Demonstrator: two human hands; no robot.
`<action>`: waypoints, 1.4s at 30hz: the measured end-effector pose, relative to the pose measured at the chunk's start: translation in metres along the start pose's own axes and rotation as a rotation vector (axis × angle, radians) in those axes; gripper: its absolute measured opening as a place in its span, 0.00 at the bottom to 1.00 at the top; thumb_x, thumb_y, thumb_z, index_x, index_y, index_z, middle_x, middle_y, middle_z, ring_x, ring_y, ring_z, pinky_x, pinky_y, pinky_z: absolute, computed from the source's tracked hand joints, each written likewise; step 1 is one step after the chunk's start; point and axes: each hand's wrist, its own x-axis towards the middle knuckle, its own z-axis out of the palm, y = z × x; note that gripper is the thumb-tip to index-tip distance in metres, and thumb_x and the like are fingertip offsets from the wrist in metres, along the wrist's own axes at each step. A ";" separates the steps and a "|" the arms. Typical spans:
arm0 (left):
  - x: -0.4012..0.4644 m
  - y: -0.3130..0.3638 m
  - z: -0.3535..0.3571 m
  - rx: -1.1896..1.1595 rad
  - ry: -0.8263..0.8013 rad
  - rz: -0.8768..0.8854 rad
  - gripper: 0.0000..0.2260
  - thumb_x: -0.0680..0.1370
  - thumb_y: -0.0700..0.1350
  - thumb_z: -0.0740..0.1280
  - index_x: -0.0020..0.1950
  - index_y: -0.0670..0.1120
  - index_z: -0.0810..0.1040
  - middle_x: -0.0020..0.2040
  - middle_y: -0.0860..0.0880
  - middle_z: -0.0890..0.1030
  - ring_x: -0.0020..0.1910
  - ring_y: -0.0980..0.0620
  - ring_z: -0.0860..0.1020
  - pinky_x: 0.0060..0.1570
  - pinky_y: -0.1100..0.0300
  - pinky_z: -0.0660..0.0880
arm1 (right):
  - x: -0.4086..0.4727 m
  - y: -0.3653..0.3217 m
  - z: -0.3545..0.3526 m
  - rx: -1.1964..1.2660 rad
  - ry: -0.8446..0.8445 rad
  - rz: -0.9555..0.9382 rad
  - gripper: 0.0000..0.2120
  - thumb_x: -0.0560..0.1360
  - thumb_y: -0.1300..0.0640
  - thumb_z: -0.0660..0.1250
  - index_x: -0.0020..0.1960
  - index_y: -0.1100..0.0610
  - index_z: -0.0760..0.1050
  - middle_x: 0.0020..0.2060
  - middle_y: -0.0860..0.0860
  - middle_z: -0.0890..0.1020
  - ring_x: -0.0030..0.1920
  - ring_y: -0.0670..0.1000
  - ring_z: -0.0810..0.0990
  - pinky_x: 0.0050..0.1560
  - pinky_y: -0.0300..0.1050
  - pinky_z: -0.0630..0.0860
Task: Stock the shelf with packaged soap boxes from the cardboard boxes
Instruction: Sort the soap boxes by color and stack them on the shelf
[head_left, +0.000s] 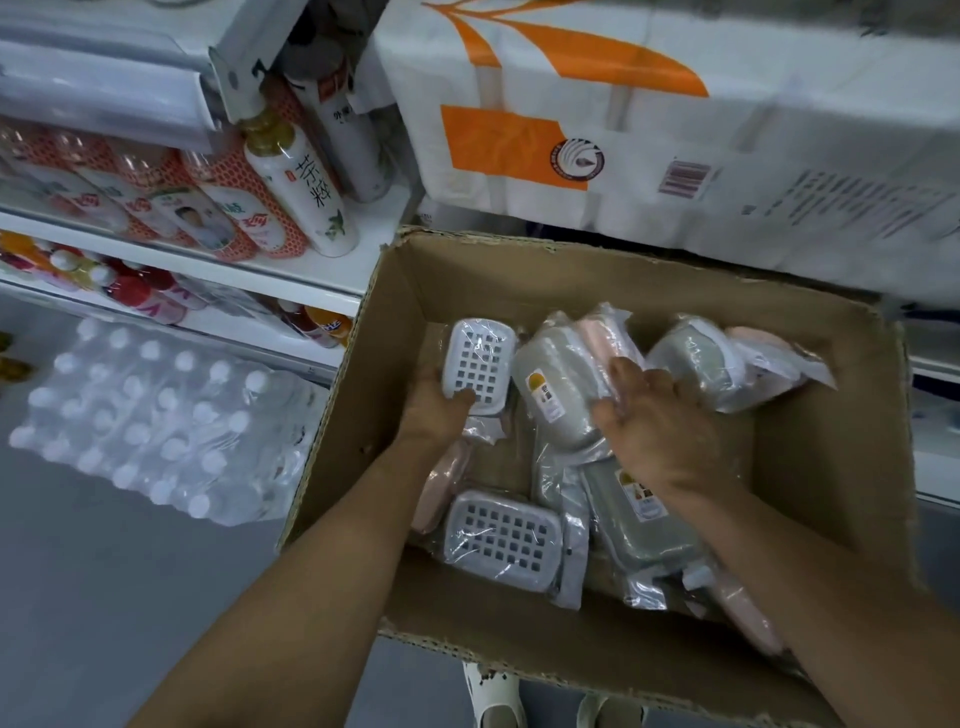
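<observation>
An open cardboard box (395, 332) sits in front of me, holding several plastic-wrapped soap boxes in white, grey-green and pink. My left hand (434, 410) grips a white soap box with a grid lid (478, 366) at the box's left side, thumb across its lower edge. My right hand (660, 421) reaches in over a grey-green soap box (556, 387), fingers spread and bent around its right side. Another white grid-lid soap box (501, 540) lies near the front, with a grey-green one (639, 514) partly under my right wrist.
A white shelf (218, 265) with drink bottles stands to the left. A shrink-wrapped pack of water bottles (150, 421) lies on the grey floor. A large pack of toilet paper (675, 119) stands behind the box. My white shoes (493, 696) show below the box.
</observation>
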 end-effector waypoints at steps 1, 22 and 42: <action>0.008 0.002 0.004 -0.031 -0.013 -0.059 0.21 0.77 0.40 0.70 0.68 0.41 0.69 0.62 0.44 0.78 0.59 0.44 0.79 0.54 0.54 0.77 | 0.000 0.004 0.006 -0.007 0.030 0.007 0.23 0.77 0.42 0.44 0.67 0.52 0.62 0.56 0.59 0.78 0.58 0.60 0.74 0.54 0.55 0.72; -0.041 0.036 0.055 -0.530 -0.209 -0.074 0.24 0.73 0.39 0.74 0.65 0.50 0.68 0.60 0.50 0.78 0.56 0.47 0.79 0.58 0.46 0.78 | -0.013 0.048 0.021 0.441 0.044 0.115 0.11 0.83 0.58 0.51 0.49 0.56 0.72 0.47 0.56 0.78 0.46 0.54 0.74 0.48 0.45 0.67; -0.044 -0.049 -0.010 0.520 -0.279 -0.070 0.26 0.69 0.60 0.75 0.64 0.55 0.75 0.61 0.53 0.79 0.59 0.49 0.77 0.61 0.53 0.73 | -0.050 0.014 0.010 0.275 0.352 -0.108 0.24 0.78 0.49 0.61 0.72 0.56 0.65 0.69 0.56 0.68 0.69 0.57 0.66 0.68 0.55 0.64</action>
